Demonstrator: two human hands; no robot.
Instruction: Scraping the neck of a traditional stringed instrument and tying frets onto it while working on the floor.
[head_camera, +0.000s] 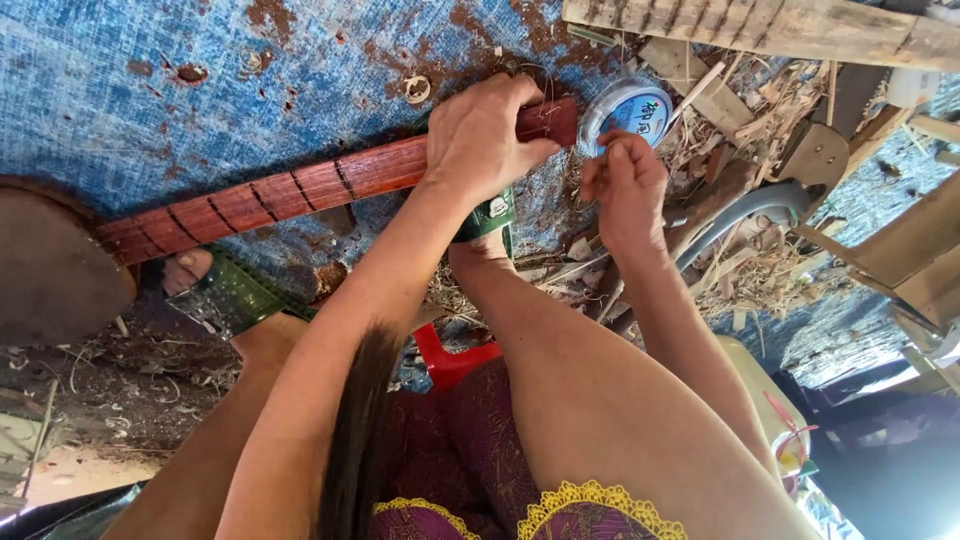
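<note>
Blue tarp (200, 80), one instrument neck (300, 190), two hands (485, 135)

Blue woven mat (120, 90) — wood shavings (740, 110), maybe a line spool (628, 108), red-brown instrument neck (290, 190).

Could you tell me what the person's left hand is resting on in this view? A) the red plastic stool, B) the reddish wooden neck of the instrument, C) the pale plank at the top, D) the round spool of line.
B: the left hand grips the reddish wooden neck near its end, while the right hand works just below the round spool.
</note>
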